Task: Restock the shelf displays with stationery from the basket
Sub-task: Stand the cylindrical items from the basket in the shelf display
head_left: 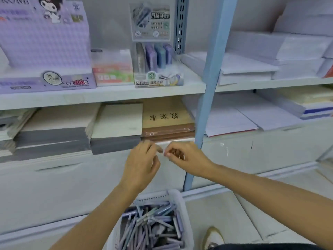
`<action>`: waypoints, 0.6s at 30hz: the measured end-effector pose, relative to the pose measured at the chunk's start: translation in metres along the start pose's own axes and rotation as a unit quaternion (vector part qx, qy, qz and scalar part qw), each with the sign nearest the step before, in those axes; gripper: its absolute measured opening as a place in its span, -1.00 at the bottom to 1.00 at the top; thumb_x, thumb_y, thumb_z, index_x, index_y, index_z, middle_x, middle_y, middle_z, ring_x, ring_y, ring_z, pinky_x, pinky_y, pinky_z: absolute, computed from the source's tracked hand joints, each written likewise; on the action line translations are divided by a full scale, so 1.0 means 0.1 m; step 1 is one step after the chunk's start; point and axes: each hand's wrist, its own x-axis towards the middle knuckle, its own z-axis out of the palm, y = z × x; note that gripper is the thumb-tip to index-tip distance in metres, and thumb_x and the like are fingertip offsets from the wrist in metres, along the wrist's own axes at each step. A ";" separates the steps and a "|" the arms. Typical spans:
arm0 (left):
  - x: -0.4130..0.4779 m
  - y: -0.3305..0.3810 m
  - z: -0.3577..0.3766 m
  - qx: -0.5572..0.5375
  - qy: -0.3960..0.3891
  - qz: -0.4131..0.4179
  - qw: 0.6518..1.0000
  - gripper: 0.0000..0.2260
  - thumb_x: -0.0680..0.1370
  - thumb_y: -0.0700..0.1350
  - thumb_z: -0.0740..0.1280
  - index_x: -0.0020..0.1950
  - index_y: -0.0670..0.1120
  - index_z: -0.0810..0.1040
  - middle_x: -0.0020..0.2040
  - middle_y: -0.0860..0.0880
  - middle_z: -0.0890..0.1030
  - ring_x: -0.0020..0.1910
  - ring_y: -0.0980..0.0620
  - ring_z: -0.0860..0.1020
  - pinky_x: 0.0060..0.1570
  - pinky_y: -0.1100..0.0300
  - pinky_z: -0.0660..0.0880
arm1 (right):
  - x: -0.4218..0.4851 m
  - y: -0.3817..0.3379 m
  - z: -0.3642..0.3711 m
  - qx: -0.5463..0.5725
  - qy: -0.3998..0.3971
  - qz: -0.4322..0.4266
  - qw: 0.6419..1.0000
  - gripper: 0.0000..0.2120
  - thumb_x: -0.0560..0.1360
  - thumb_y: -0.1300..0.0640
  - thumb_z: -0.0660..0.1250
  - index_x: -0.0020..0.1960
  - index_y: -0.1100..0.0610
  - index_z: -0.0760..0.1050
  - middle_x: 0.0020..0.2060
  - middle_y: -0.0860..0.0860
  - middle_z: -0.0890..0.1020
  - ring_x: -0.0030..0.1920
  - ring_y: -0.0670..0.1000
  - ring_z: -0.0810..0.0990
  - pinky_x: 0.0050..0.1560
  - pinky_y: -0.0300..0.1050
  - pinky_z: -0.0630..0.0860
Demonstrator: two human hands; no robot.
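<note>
Both hands raised in front of the lower shelf edge, close together, fingertips nearly meeting; left hand [142, 163] loosely curled, fingers pinched toward the right, contents not discernible through blur; right hand [182, 156] closed around something small and brownish, a pale sliver showing at the fingertips, exact item unclear.

White basket [182, 201] on the floor directly below the hands, between the forearms; filled with a loose jumble of pens [153, 226] in lilac, grey and pale blue, lying at all angles.

Upper shelf [108, 95] carrying a clear pen display box [156, 69] with printed header card, upright pens in its compartments; pink-and-green packet box [112, 73] just left of it, touching; large lilac cartoon-character display [45, 51] further left.

Lower shelf holding flat stacks: grey-edged paper pads [54, 138] at left, cream-covered pad stack [117, 123] in the middle, brown kraft notebooks [167, 120] with black characters on the cover, right up against the blue upright post [210, 87].

Right of post, white paper reams [252, 69] and loose sheets on both shelf levels; one shoe [212, 237] visible on the floor beside the basket.
</note>
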 end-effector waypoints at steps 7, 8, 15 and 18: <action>-1.34 -0.31 1.13 -0.045 -0.366 -0.148 0.918 -0.63 0.61 -0.09 0.22 0.43 -0.04 0.37 0.41 -0.04 0.42 0.35 0.00 0.41 0.24 0.21 0.32 | -0.74 1.06 1.22 -0.024 -0.293 0.169 0.941 -0.81 0.56 0.12 0.32 0.15 0.14 0.54 0.04 0.08 0.64 -0.03 0.05 0.60 -0.03 -0.13 0.51; -1.46 -0.31 1.20 -0.036 -0.400 -0.150 0.904 -0.59 0.60 -0.07 0.26 0.46 -0.06 0.36 0.47 -0.06 0.37 0.42 -0.04 0.37 0.33 0.14 0.31 | -0.83 1.17 1.36 -0.035 -0.310 0.188 0.931 -0.77 0.56 0.12 0.31 0.20 0.13 0.52 0.09 0.10 0.61 0.02 0.08 0.59 0.00 -0.10 0.49; -1.94 -0.43 1.57 0.016 -0.399 -0.090 0.912 -0.45 0.12 0.01 0.67 0.07 -0.07 0.70 0.14 -0.03 0.66 0.10 -0.01 0.65 -0.03 0.08 0.62 | -1.24 1.62 2.12 -0.165 -0.398 0.123 0.894 -0.44 0.50 0.05 0.37 0.41 0.21 0.31 0.37 0.14 0.37 0.36 0.16 0.32 0.31 0.02 0.28; -2.03 -0.49 1.66 -0.023 -0.376 -0.114 0.919 -0.50 0.26 -0.19 0.59 0.19 -0.15 0.63 0.27 -0.11 0.58 0.25 -0.11 0.56 0.16 -0.09 0.54 | -1.25 1.65 2.25 -0.248 -0.412 0.065 0.874 -0.51 0.41 0.05 0.44 0.24 0.22 0.40 0.21 0.15 0.45 0.22 0.18 0.39 0.14 0.03 0.26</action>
